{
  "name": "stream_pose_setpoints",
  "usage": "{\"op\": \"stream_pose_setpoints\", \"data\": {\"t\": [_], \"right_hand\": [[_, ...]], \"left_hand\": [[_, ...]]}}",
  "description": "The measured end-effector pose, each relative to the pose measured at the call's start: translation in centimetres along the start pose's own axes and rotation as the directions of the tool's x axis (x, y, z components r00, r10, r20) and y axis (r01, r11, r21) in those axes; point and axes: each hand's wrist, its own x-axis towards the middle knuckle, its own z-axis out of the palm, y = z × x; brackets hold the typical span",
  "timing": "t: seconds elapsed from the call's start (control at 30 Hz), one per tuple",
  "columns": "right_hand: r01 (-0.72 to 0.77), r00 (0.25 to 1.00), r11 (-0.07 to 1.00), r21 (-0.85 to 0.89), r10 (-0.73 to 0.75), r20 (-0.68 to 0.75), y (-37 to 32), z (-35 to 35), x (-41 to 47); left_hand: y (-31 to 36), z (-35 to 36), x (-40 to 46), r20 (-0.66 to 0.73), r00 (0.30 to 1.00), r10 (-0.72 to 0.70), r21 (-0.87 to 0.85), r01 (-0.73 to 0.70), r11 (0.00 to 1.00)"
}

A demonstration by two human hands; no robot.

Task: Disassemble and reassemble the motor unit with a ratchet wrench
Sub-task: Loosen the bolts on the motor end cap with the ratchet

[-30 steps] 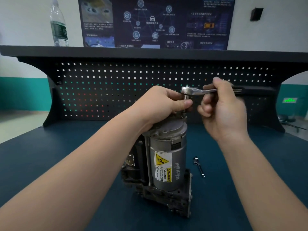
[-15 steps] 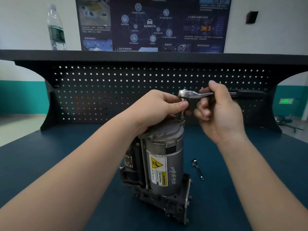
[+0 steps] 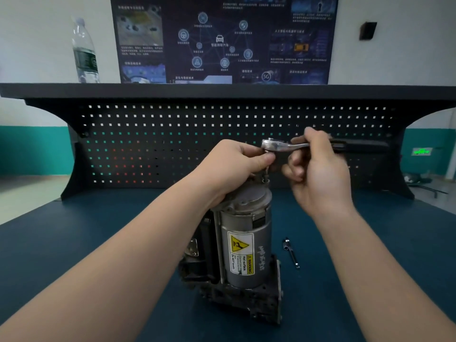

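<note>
The grey cylindrical metal motor unit [image 3: 243, 245] stays upright beneath the left hand [image 3: 232, 166], which keeps pinching the socket shaft while the right hand [image 3: 318, 169] still grips the chrome ratchet wrench [image 3: 276, 145], barely swung, so the top bolt is likely still being worked

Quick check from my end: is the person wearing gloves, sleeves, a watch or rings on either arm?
No. The left hand and right hand are bare, with no gloves, and no rings show on the fingers. Both forearms are uncovered to the frame edge, with no watch.

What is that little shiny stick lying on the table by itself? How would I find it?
Start at the grey motor with the yellow warning sticker, standing on the blue table. Look just to its right, on the tabletop. The small silver bolt lies there flat and alone, touched by neither hand, far thinner than the wrench held up above.
</note>
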Motion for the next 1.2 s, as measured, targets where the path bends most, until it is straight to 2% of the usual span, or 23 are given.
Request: {"op": "stream_pose_setpoints", "data": {"t": [0.03, 0.1, 0.13, 0.17, 0.23, 0.3, 0.37, 0.4, 0.47, 0.53, 0.6, 0.63, 0.7, 0.77, 0.83, 0.87, 0.93, 1.0, 1.03, 1.07, 1.1, 1.13, 1.2], "right_hand": [[0.297, 0.955, 0.925, -0.236, -0.282, 0.096, 0.0, 0.0, -0.7], [0.756, 0.650, 0.457, -0.470, -0.609, 0.454, 0.2, 0.1, -1.9], [0.824, 0.549, 0.299, -0.481, -0.631, 0.548, 0.4, 0.2, -2.2], [0.824, 0.542, 0.274, -0.495, -0.635, 0.551, 0.5, 0.2, -2.2], [0.663, 0.739, 0.546, -0.512, -0.589, 0.328, 0.5, 0.3, -1.7], [0.182, 0.983, 0.970, -0.160, -0.186, -0.007, 0.2, 0.4, -0.8], [-0.202, 0.974, 0.953, 0.224, 0.220, -0.058, 0.1, 0.4, 0.2], [-0.231, 0.966, 0.942, 0.244, 0.252, -0.057, 0.2, 0.4, 0.3], [0.053, 0.998, 0.998, -0.043, -0.055, -0.043, 0.6, 0.4, -0.4], [0.586, 0.806, 0.680, -0.440, -0.545, 0.231, 0.9, 0.4, -1.6], [0.820, 0.553, 0.313, -0.479, -0.647, 0.525, 0.8, 0.7, -2.2], [0.819, 0.556, 0.304, -0.486, -0.629, 0.543, 0.6, 0.7, -2.1], [0.611, 0.790, 0.623, -0.489, -0.519, 0.326, 0.1, 0.6, -1.3], [0.039, 0.999, 0.991, -0.125, -0.037, 0.020, -0.3, 0.5, -0.5], [-0.294, 0.954, 0.943, 0.158, 0.300, -0.014, -0.3, 0.2, 0.3], [-0.274, 0.961, 0.953, 0.125, 0.278, -0.013, -0.2, 0.1, 0.4], [0.142, 0.990, 0.969, -0.201, -0.135, 0.046, 0.3, -0.2, -0.3], [0.679, 0.723, 0.506, -0.532, -0.586, 0.366, 0.5, -0.2, -1.4], [0.794, 0.567, 0.259, -0.550, -0.642, 0.515, 0.6, -0.1, -1.7], [0.824, 0.509, 0.175, -0.539, -0.649, 0.566, 0.7, 0.0, -1.7], [0.807, 0.550, 0.251, -0.534, -0.646, 0.529, 0.8, 0.0, -1.5], [0.716, 0.689, 0.483, -0.505, -0.608, 0.395, 0.7, 0.0, -1.3], [0.227, 0.974, 0.954, -0.196, -0.223, 0.043, 0.0, 0.3, -0.6]], "left_hand": [[0.0, 0.0, 0.0, -0.010, 1.000, 0.003, 0.016, -0.003, 1.000], [0.0, -0.1, 0.0, -0.006, 1.000, 0.004, 0.029, -0.004, 1.000], [-0.1, -0.2, 0.0, 0.002, 1.000, 0.000, 0.027, 0.000, 1.000], [-0.1, -0.3, 0.0, 0.018, 1.000, 0.001, 0.017, -0.001, 1.000], [0.0, -0.3, -0.1, 0.063, 0.998, 0.000, -0.008, 0.001, 1.000], [0.0, -0.1, -0.1, 0.066, 0.998, -0.024, -0.025, 0.025, 0.999], [0.0, -0.1, 0.1, 0.023, 0.999, -0.040, -0.025, 0.041, 0.999], [0.1, -0.1, 0.1, 0.006, 0.999, -0.039, -0.022, 0.039, 0.999], [0.2, -0.1, 0.1, -0.009, 1.000, -0.027, 0.000, 0.027, 1.000], [0.1, 0.0, 0.0, -0.011, 1.000, -0.010, 0.033, 0.010, 0.999], [-0.1, -0.2, -0.1, 0.002, 1.000, 0.003, 0.032, -0.003, 0.999], [-0.1, -0.3, -0.1, 0.023, 1.000, 0.006, 0.013, -0.006, 1.000], [0.0, -0.4, -0.2, 0.066, 0.998, -0.008, -0.040, 0.010, 0.999], [0.0, -0.3, 0.0, 0.044, 0.999, -0.032, -0.058, 0.035, 0.998], [0.1, -0.1, 0.2, -0.014, 0.999, -0.044, -0.032, 0.043, 0.999], [0.2, 0.0, 0.2, -0.038, 0.999, -0.038, -0.011, 0.038, 0.999], [0.2, 0.0, 0.2, -0.065, 0.998, -0.014, 0.034, 0.016, 0.999], [0.1, -0.2, 0.1, -0.041, 0.999, -0.004, 0.045, 0.006, 0.999], [0.0, -0.3, 0.0, -0.008, 1.000, -0.005, 0.031, 0.005, 0.999], [0.0, -0.4, -0.1, 0.036, 0.999, 0.000, 0.008, 0.000, 1.000], [0.0, -0.5, -0.2, 0.079, 0.997, 0.006, -0.020, -0.004, 1.000], [0.0, -0.5, -0.2, 0.106, 0.994, 0.007, -0.045, -0.002, 0.999], [0.0, -0.4, 0.0, 0.091, 0.996, -0.013, -0.063, 0.019, 0.998]]}}
